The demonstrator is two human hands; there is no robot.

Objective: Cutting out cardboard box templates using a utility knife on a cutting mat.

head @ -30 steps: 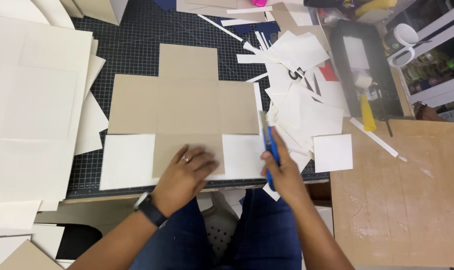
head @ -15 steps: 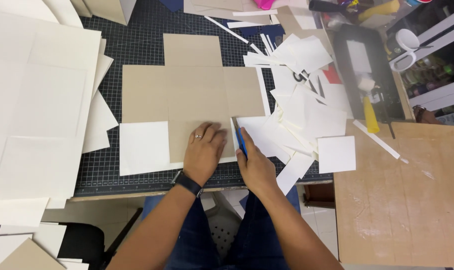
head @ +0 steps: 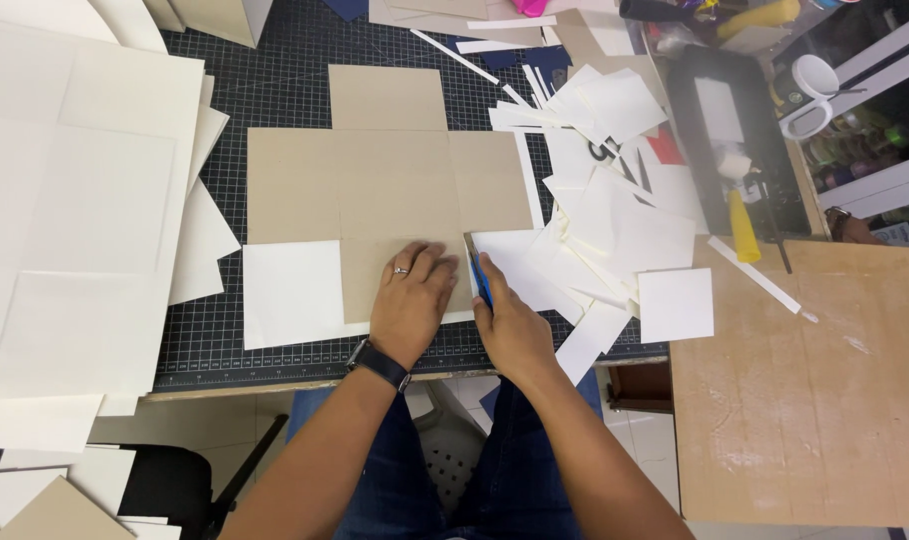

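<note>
A cross-shaped piece of tan cardboard point(head: 390, 185) lies flat on a dark gridded cutting mat point(head: 275, 80). My left hand point(head: 413, 300), with a ring and a dark wristwatch, presses palm-down on the cardboard's lower flap. My right hand point(head: 510, 325) grips a blue-handled knife point(head: 483, 280) upright along the right edge of that flap, beside my left hand. A white paper square point(head: 290, 293) sits to the left of the flap, and another white sheet point(head: 520, 270) lies to its right, partly under my right hand.
Big white sheets point(head: 65, 210) cover the left side. A heap of white paper offcuts point(head: 605, 190) sits right of the cardboard. A black tray point(head: 730, 140) with a yellow-handled tool and a tape roll point(head: 810, 85) stand at the far right. A wooden board point(head: 825, 380) fills the lower right.
Both hands have shifted left along the mat's front edge. My right hand brought the blue knife from the paper heap to the right edge of the cardboard's lower flap.
</note>
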